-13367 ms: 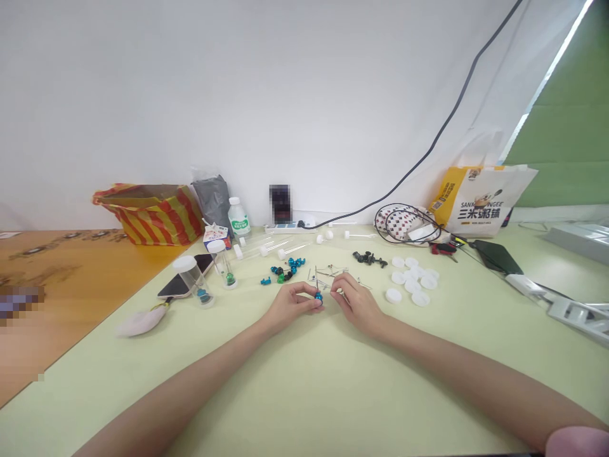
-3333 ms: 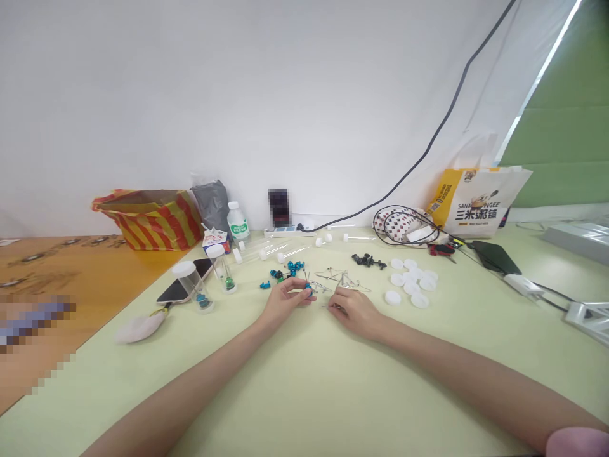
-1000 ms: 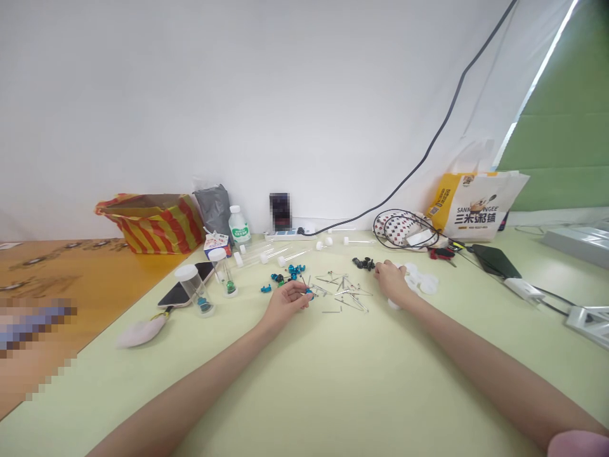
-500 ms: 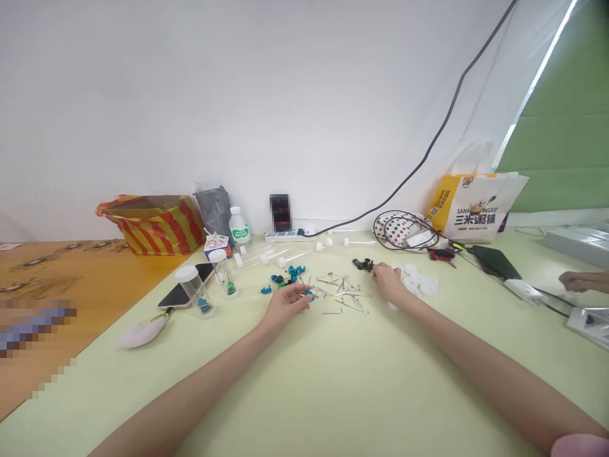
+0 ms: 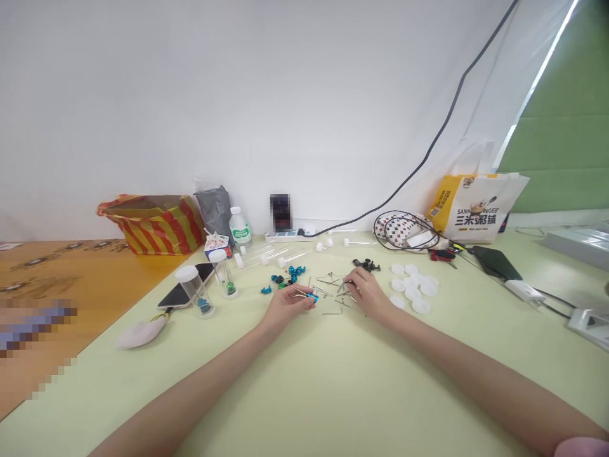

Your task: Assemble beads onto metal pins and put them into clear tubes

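Observation:
My left hand (image 5: pixel 287 306) is closed on a small shiny blue metal part (image 5: pixel 312 297) with a thin rod on it. My right hand (image 5: pixel 368 294) pinches a small black part (image 5: pixel 349 283) above scattered thin metal rods (image 5: pixel 328 292); the fingers partly cover it. Behind my left hand lie several loose blue parts (image 5: pixel 295 271), with a few dark and green ones among them. A small heap of black parts (image 5: pixel 366 264) sits just behind my right hand. White round plastic discs (image 5: pixel 413 285) are spread to the right of it.
Two clear tubes with white caps (image 5: pixel 188 274) stand at left, near a phone (image 5: pixel 183 293) and a pale pouch (image 5: pixel 141 332). More clear tubes (image 5: pixel 276 254) lie at the back by a power strip (image 5: pixel 288 236). A bottle (image 5: pixel 239 227), cables (image 5: pixel 404 231) and a paper bag (image 5: pixel 471 206) line the wall.
My right hand has moved left from the heap of black parts to above the metal rods, uncovering the white discs. The left hand has turned slightly, showing more of the blue part.

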### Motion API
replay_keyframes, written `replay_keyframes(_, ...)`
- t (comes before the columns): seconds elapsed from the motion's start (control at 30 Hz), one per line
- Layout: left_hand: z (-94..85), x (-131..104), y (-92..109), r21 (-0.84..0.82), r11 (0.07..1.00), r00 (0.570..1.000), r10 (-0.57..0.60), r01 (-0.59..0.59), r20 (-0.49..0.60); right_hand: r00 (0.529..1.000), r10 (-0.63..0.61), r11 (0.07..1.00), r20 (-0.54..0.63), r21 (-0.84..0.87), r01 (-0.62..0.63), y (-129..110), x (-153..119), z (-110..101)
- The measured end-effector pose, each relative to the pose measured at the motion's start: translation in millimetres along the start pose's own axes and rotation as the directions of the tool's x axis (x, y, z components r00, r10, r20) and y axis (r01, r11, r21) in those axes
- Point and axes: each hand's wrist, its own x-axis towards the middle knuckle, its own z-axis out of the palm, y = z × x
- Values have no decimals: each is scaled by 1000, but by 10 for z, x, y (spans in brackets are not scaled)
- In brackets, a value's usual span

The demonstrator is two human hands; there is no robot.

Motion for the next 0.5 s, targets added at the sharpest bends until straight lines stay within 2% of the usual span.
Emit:
replay_keyframes(0.1,11,-18,5,-7,1000,999,10,-10,32,991,-133,984,9,121,131,-213,-72,46)
replay_keyframes(0.2,31,-41,20,-6,1000,998,13,-12,65,982,-191,961,16,205,183,-338,-125,82)
replay_keyframes(0.5,63,-78,20,3,1000,987,6,-7,160,984,-177,918,0,362,165,-433,-158,85)
